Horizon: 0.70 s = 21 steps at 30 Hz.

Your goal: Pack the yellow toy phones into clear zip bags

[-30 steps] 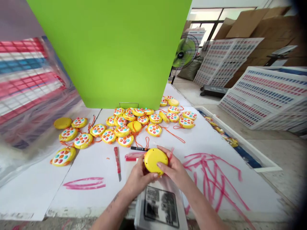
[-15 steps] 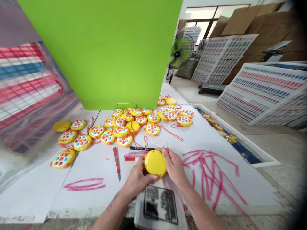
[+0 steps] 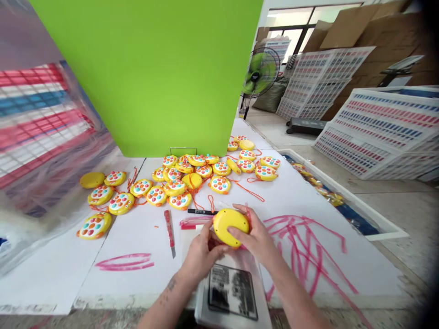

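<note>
White tabletop (image 3: 133, 237), green panel (image 3: 154, 77) behind | I see left hand (image 3: 201, 253) and right hand (image 3: 256, 236) pinching one yellow toy (image 3: 222, 221), back upward, above a printed bag (image 3: 233, 292) | handling seems midway; loose toys (image 3: 180, 201) lie beyond, whether finished I can't tell

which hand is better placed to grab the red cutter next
Probably the left hand: it is nearer the red cutter, while the right hand is farther off, gripping the yellow toy.

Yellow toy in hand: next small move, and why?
I'd probably turn the yellow toy over: the right hand grips it back side up, the left hand is at its edge, and its front is hidden.
</note>
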Each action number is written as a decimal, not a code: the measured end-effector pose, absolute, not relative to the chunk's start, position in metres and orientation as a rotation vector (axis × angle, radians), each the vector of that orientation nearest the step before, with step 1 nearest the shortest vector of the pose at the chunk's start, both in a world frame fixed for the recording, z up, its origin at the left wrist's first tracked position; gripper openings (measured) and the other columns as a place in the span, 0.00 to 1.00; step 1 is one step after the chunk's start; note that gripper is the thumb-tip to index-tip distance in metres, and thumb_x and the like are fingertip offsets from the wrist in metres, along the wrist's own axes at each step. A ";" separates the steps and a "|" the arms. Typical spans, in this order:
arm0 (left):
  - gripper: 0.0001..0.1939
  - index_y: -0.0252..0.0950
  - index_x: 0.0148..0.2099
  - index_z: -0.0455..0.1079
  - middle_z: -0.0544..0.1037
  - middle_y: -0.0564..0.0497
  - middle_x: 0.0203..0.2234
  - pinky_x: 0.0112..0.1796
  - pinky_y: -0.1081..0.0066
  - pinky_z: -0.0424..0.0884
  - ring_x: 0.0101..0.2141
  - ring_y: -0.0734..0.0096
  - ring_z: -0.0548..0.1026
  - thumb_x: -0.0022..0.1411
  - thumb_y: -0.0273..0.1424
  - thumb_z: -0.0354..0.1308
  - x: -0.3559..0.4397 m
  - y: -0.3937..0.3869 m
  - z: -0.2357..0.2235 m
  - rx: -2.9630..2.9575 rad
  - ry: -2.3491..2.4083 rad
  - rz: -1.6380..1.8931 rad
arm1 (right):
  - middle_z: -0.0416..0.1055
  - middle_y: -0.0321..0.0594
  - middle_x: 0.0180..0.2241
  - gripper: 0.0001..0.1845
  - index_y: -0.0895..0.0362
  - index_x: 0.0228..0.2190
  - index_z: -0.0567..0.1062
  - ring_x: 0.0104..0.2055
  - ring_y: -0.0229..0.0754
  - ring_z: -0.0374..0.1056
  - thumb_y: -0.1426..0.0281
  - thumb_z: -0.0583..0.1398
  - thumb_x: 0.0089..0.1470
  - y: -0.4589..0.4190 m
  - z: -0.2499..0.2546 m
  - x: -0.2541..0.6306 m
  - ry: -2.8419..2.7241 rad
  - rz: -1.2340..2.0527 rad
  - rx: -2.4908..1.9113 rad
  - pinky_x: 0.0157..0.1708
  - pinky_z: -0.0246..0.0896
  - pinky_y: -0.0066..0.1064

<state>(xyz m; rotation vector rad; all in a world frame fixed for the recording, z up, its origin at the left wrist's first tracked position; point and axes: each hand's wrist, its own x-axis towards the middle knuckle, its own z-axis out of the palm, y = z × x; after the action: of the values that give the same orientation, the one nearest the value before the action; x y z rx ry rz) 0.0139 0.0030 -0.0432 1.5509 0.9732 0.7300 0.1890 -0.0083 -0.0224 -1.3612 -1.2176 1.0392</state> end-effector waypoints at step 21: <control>0.02 0.35 0.39 0.66 0.71 0.47 0.36 0.41 0.57 0.65 0.38 0.58 0.67 0.64 0.28 0.53 0.034 -0.017 -0.048 2.622 1.276 0.438 | 0.63 0.38 0.56 0.33 0.43 0.56 0.64 0.59 0.48 0.58 0.74 0.58 0.48 -0.049 0.000 0.240 -1.745 1.011 -1.424 0.59 0.52 0.43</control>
<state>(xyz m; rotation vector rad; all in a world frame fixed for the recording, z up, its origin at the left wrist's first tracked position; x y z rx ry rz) 0.0336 -0.0167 -0.0476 2.6219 1.2762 0.4385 0.2398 -0.0495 0.0000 -1.4237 -1.7448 1.0107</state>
